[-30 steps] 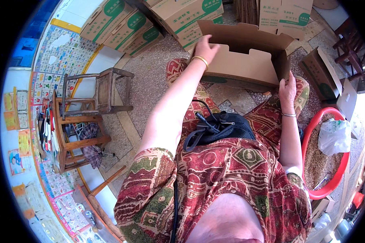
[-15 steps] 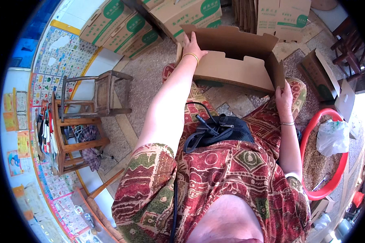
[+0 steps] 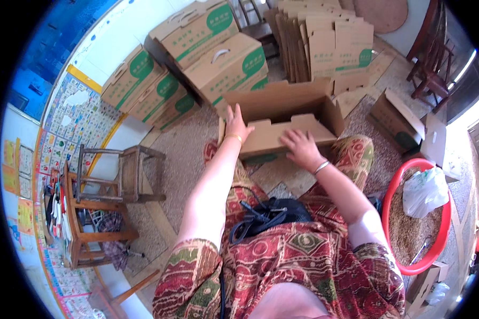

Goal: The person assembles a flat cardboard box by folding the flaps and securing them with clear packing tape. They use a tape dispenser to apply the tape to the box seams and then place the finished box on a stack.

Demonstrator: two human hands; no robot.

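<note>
Left hand point(image 3: 236, 127) and right hand point(image 3: 303, 151), spread, empty, touch an open brown cardboard box point(image 3: 267, 138).

Worn wooden chair point(image 3: 129, 175) near wall chart point(image 3: 86, 118) — red tub point(image 3: 445, 228) opposite, white plastic bag point(image 3: 423, 194) partly over it.

Green characters and rounded green emblems point(image 3: 220, 21) are printed on the stacked cartons point(image 3: 226, 64) and on the flattened cartons point(image 3: 324, 48). On the open carton point(image 3: 269, 137), only part of a green mark point(image 3: 261, 158) is shown. Small pictures and characters are set in rows on the wall chart point(image 3: 64, 127), too small to be read.
</note>
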